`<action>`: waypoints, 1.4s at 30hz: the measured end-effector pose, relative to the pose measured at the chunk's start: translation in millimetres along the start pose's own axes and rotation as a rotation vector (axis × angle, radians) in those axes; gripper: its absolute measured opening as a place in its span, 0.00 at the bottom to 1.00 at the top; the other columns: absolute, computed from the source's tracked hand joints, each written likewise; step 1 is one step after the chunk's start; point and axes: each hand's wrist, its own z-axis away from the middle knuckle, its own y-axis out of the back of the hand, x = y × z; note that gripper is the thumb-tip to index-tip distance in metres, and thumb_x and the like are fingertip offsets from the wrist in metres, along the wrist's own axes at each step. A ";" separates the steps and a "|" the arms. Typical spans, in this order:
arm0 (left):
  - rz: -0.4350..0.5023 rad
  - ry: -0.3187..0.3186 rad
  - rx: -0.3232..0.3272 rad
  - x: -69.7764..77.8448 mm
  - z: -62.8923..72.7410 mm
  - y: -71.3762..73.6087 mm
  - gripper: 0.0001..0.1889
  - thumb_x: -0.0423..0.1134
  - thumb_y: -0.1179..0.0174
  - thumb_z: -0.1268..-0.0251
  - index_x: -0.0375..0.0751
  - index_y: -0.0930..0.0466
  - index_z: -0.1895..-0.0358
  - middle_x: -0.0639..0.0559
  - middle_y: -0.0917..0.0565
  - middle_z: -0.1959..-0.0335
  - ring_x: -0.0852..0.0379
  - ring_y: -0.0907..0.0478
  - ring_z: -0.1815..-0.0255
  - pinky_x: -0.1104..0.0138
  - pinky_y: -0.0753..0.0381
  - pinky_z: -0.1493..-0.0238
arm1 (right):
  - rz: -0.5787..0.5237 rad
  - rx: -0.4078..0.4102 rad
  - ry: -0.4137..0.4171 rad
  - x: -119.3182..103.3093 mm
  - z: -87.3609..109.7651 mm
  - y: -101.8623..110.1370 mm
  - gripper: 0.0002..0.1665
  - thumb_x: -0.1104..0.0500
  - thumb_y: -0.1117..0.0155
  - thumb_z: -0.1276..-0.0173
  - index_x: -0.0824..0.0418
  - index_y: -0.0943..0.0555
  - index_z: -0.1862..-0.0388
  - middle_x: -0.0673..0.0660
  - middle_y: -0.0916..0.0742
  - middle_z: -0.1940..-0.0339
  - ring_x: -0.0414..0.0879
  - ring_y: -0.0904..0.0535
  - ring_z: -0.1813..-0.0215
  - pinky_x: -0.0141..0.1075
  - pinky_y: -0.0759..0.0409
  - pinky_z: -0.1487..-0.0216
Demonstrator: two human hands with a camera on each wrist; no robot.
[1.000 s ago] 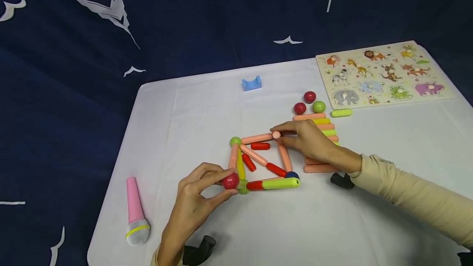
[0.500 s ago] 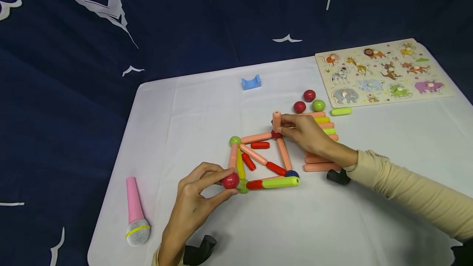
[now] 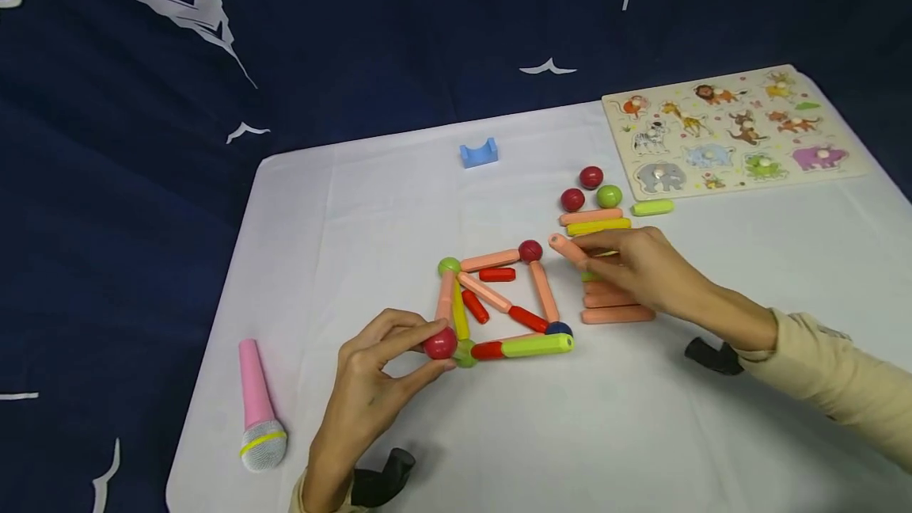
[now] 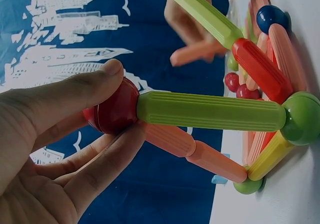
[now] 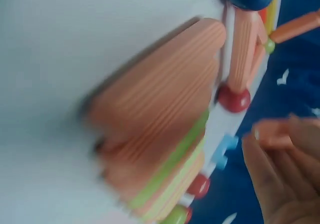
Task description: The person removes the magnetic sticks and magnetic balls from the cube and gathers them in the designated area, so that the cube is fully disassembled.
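My left hand [image 3: 381,370] pinches a red ball [image 4: 117,106] between thumb and fingers. From this ball a green stick [image 4: 210,110] runs down to a green ball [image 4: 302,118] on the table, and salmon sticks slope to another green ball [image 3: 449,265]. The flat part of the frame has a red corner ball [image 3: 530,251] and a dark blue ball [image 3: 559,329], joined by a salmon stick [image 3: 545,291]. My right hand [image 3: 651,271] pinches a loose salmon stick [image 3: 568,248], tilted, above the row of sticks [image 3: 618,314], and hides part of that row.
Two red balls, one of them the nearer red ball [image 3: 572,199], and a green ball [image 3: 609,196] lie behind the row. An animal puzzle board [image 3: 734,133] is at back right, a blue cradle-shaped block [image 3: 479,153] at the back, a toy microphone [image 3: 260,410] at left.
The right hand held the salmon stick upright at the red corner ball; now it has carried the stick off to the right, above the row. The left hand keeps its hold on the red ball.
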 end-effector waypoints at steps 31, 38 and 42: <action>-0.025 0.009 0.003 0.7 -0.5 1.8 0.26 0.29 0.20 0.62 0.40 0.12 0.52 0.55 0.18 0.60 0.58 0.19 0.62 0.73 0.17 0.59 | 0.525 0.002 0.157 15.5 69.3 -13.3 0.15 0.69 0.20 0.53 0.61 0.19 0.71 0.50 0.20 0.75 0.42 0.27 0.74 0.37 0.23 0.77; -0.016 0.000 -0.003 0.4 -1.9 0.0 0.26 0.28 0.20 0.63 0.39 0.12 0.52 0.55 0.18 0.59 0.58 0.19 0.62 0.72 0.16 0.59 | 0.174 -0.020 0.183 3.7 60.8 -20.7 0.23 0.66 0.19 0.52 0.60 0.15 0.54 0.50 0.14 0.58 0.43 0.16 0.58 0.38 0.14 0.60; -0.010 0.002 -0.007 0.5 -2.1 -1.0 0.26 0.28 0.20 0.62 0.39 0.12 0.52 0.55 0.18 0.59 0.58 0.19 0.62 0.72 0.17 0.59 | -0.258 -0.110 0.113 -7.6 53.6 -34.9 0.29 0.68 0.22 0.47 0.60 0.17 0.44 0.51 0.14 0.48 0.42 0.16 0.51 0.36 0.15 0.54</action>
